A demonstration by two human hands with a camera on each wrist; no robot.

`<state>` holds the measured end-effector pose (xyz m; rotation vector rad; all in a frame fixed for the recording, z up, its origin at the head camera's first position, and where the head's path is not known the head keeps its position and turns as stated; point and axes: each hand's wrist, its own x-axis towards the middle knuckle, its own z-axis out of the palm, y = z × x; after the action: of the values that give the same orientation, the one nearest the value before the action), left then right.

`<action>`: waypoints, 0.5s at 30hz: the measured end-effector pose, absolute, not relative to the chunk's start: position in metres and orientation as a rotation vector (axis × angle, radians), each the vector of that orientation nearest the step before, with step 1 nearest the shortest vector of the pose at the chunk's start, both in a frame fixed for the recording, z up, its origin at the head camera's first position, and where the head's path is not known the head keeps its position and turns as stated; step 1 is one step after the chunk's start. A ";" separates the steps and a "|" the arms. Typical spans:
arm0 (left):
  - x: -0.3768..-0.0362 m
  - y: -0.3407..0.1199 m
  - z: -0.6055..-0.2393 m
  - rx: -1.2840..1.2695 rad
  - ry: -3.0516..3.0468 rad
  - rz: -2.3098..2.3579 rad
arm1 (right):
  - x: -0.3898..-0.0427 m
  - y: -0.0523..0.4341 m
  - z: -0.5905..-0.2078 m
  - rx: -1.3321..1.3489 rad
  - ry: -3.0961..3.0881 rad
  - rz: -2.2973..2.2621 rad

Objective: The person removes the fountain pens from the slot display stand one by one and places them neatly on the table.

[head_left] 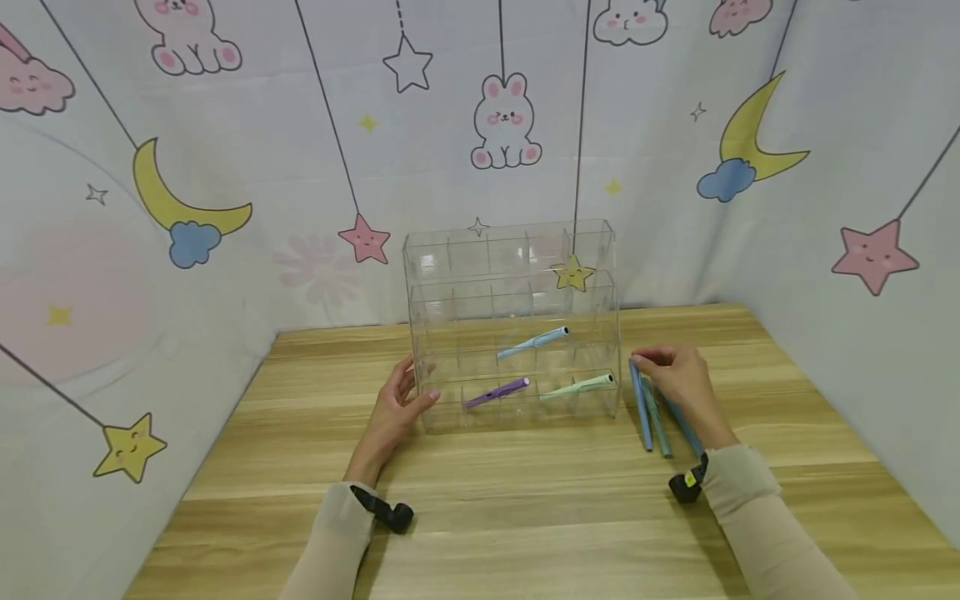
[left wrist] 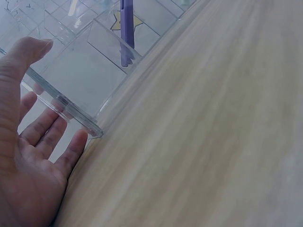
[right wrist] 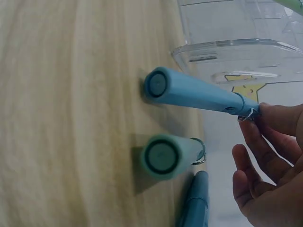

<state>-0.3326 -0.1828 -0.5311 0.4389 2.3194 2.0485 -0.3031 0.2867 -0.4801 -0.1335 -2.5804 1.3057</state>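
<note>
The right hand (head_left: 678, 379) pinches the far end of the blue pen (head_left: 640, 406) between thumb and fingertips, right at the clip, as the right wrist view shows; its other fingers hang loose. That pen lies on the wooden surface (head_left: 525, 500), just right of the clear organizer (head_left: 513, 325). 2 more pens lie beside it: a teal pen (head_left: 657, 419) touching or nearly touching it, and a darker blue pen (head_left: 684, 429) partly under the hand.

The left hand (head_left: 393, 412) is open, fingers straight, its thumb and palm resting against the organizer's left near corner.

Inside the organizer, a purple pen (head_left: 497, 392) and a mint pen (head_left: 577, 386) lean in the near row, a light blue pen (head_left: 533, 342) 1 row back.

The blue pen looks light, stiff and smooth, likely to roll or slip; a pinch nearer mid-barrel would probably balance better than the clip end. The organizer seems rigid, light plastic that could slide if pushed.
</note>
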 end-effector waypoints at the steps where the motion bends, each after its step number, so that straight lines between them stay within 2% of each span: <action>1: -0.332 -0.183 -0.531 0.437 2.320 2.048 | -0.304 0.287 -0.481 -0.131 -2.580 1.297; 15: -0.332 -0.183 -0.530 0.440 2.324 2.050 | -0.317 0.289 -0.493 0.044 -2.640 1.000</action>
<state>-0.3322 -0.1830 -0.5305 0.4401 2.3243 2.0501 -0.3170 0.2890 -0.4932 0.0442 -2.6397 1.0003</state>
